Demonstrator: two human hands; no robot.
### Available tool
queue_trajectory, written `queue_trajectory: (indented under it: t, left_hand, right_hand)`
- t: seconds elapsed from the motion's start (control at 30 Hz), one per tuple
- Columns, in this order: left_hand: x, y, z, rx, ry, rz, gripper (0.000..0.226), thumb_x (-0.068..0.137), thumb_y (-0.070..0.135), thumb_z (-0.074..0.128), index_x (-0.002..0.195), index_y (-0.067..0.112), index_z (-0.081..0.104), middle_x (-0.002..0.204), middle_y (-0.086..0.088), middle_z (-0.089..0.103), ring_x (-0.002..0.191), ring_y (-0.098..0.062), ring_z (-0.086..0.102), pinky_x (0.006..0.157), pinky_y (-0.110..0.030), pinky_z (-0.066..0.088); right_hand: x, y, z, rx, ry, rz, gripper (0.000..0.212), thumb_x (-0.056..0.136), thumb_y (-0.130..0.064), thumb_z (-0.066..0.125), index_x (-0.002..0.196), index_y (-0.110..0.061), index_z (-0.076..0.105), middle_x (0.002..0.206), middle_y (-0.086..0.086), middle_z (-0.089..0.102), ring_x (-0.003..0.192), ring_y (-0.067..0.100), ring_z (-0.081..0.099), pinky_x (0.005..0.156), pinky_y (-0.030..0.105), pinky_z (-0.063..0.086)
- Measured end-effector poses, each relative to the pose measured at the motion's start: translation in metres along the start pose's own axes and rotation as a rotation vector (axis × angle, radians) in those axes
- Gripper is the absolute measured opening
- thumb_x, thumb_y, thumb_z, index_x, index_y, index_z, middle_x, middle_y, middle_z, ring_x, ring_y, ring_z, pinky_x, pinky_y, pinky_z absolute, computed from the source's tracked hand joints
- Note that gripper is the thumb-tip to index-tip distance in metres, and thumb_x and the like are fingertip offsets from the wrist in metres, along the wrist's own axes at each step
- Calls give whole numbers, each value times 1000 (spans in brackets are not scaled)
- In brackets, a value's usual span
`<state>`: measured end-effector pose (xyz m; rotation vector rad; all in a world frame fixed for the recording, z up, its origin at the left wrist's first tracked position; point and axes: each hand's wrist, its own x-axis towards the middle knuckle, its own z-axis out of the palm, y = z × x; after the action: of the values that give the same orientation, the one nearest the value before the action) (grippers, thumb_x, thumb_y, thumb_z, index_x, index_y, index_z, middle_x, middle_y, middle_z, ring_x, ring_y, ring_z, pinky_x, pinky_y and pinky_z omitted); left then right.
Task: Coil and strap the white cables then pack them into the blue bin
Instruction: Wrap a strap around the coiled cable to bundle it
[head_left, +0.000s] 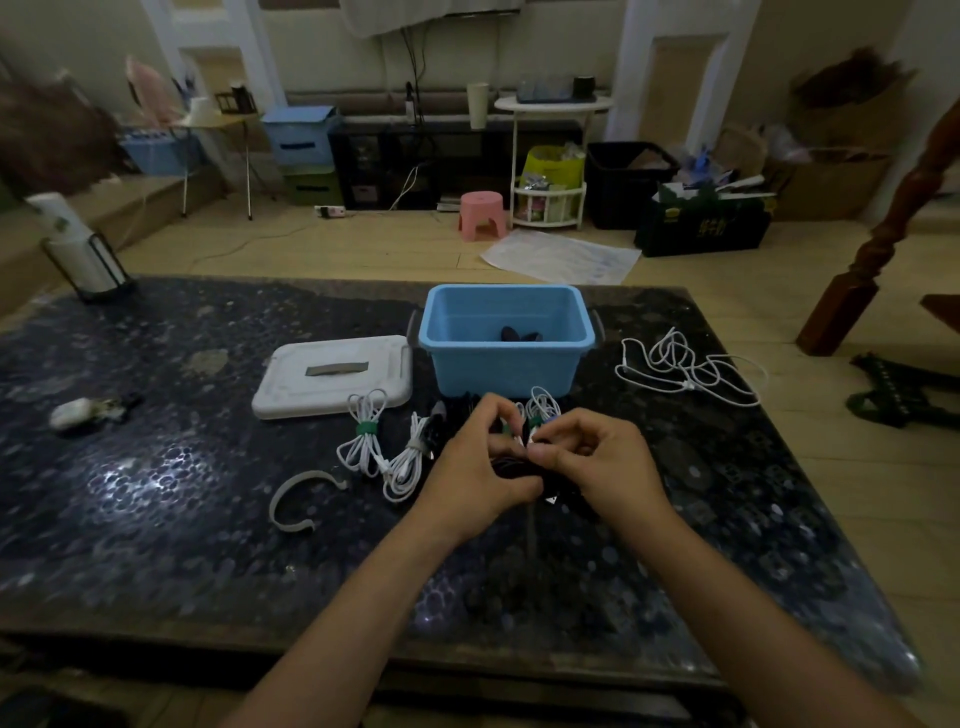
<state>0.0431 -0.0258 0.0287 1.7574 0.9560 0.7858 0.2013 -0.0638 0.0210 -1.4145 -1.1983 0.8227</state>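
Bench: both hands, left and right, fingers pinched on a cable bundle at 6 o'clock of the blue bin.

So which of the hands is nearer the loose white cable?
Right. The right hand lies between the left hand and the loose cable, which lies farther right, untouched.

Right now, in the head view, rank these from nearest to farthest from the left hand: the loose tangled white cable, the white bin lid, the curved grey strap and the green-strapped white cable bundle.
From the left hand:
1. Green-strapped white cable bundle, just to its left.
2. Curved grey strap, farther left, lying nearer the table's front edge.
3. White bin lid, back left.
4. Loose tangled white cable, far right, beyond the blue bin.

Two and three are close.
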Motion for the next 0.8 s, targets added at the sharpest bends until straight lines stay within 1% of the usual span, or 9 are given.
queue_trajectory:
  t: [0.07,0.13,0.2,0.27,0.4,0.5,0.63,0.7,0.8]
  left_hand:
    - [-1,2,1,53,25,43,48,66,7,77,94,29,43,83,7,72,87,-17,69,83,-41,54]
    - [-2,4,2,110,38,85,47,70,5,77,93,29,43,82,9,71,83,-15,68,80,-37,55]
    - [-4,7,2,168,55,134,45,72,4,76,91,29,43,79,14,67,79,-9,67,76,-27,53]
    - [-5,8,2,224,62,176,44,73,5,77,90,29,44,79,18,64,77,-2,65,72,-16,49]
    - [-6,6,1,268,78,209,41,74,6,77,90,26,45,82,15,63,78,-5,65,70,-19,51]
    - [-6,5,1,294,88,233,39,74,6,77,89,24,46,78,13,62,75,-7,63,65,-14,46]
    - [-5,4,-2,335,113,228,37,75,8,77,88,23,46,77,5,64,75,-10,64,68,-23,49]
    - [-5,3,-4,332,126,222,34,75,9,77,88,22,48,77,5,65,76,-8,65,68,-23,50]
    - [-6,1,-5,352,108,232,30,76,10,77,90,22,54,81,6,67,81,-4,65,71,-19,50]
  right_hand:
    - [-1,0,1,89,10,72,10,78,-4,81,83,-10,74,61,-2,68,60,5,64,60,16,50]
    - [-2,-1,0,189,-5,138,8,81,-3,78,86,-4,73,64,0,69,63,8,66,62,18,52]
    - [-2,-2,-1,271,-34,198,5,82,-5,76,84,-5,72,71,4,73,69,12,68,65,20,54]
    - [-2,-1,-1,279,-59,233,4,83,-6,76,83,-9,72,72,3,73,71,12,68,64,21,53]
    - [-1,-1,0,278,-62,279,12,86,-6,73,94,-12,68,69,2,72,65,14,69,55,21,52]
    - [-1,-2,2,287,-68,293,9,88,-3,71,93,-10,66,69,1,70,61,9,67,53,19,50]
    - [-1,5,3,172,-76,223,3,89,-13,72,87,-12,74,83,1,74,79,11,68,71,20,51]
    - [-2,6,3,21,-71,118,11,91,-20,71,84,-14,77,78,-3,75,75,5,68,68,16,50]
    - [-3,6,2,-187,-68,-2,15,91,-29,71,76,-32,74,73,-14,73,68,-4,65,63,10,45]
